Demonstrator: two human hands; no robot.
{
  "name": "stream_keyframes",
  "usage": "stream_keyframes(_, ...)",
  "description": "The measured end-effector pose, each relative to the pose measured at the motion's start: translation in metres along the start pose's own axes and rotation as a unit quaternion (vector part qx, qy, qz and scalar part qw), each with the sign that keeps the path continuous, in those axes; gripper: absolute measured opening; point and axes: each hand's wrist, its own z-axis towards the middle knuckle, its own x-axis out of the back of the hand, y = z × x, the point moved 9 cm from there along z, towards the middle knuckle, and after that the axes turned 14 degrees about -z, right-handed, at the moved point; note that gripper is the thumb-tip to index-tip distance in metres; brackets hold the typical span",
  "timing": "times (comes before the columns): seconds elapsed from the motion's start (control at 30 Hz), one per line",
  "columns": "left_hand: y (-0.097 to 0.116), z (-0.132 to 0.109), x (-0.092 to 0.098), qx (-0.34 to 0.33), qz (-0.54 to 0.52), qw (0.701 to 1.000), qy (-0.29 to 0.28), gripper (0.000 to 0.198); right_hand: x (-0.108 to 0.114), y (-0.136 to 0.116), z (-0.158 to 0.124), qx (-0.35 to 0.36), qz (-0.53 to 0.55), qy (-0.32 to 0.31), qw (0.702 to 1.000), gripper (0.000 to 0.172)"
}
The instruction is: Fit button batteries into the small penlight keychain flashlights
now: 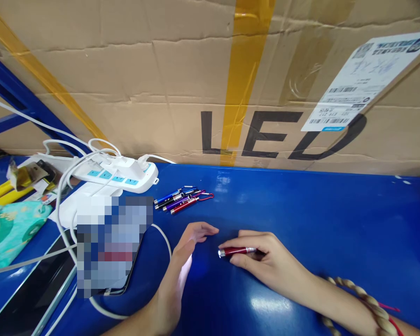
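A small red penlight (236, 251) is pinched between the thumb and fingers of my right hand (266, 254). Its lit tip points left, toward my left hand (182, 261). That hand stands on edge above the blue table, fingers stretched out and curving a little, holding nothing; a pale glow falls on its palm. Behind my left hand lie several more penlights in a row: a red one (185, 205) with a red carabiner clip, a purple one (175, 203), a black one (170, 201) and a blue one (168, 195).
A large cardboard box (161, 84) marked LED stands behind the blue table (336, 224). At left are a white power strip (140, 184) with looping white cables, a phone (115, 247) with a blurred screen, a dark flat device (35, 289) and a teal packet (17, 228).
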Motion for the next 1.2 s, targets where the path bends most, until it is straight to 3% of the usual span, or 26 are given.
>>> stream_keyframes(0.87, -0.0020, -0.0009, 0.0026, 0.005, -0.001, 1.000, 0.003, 0.034, 0.0010, -0.0025, -0.0005, 0.009, 0.012, -0.002, 1.000, 0.018)
stream_keyframes(1.2, 0.0062, 0.0015, 0.0003, -0.013, -0.007, 1.000, 0.004, 0.034, -0.0027, -0.0001, -0.0010, 0.024, 0.015, 0.000, 1.000, 0.019)
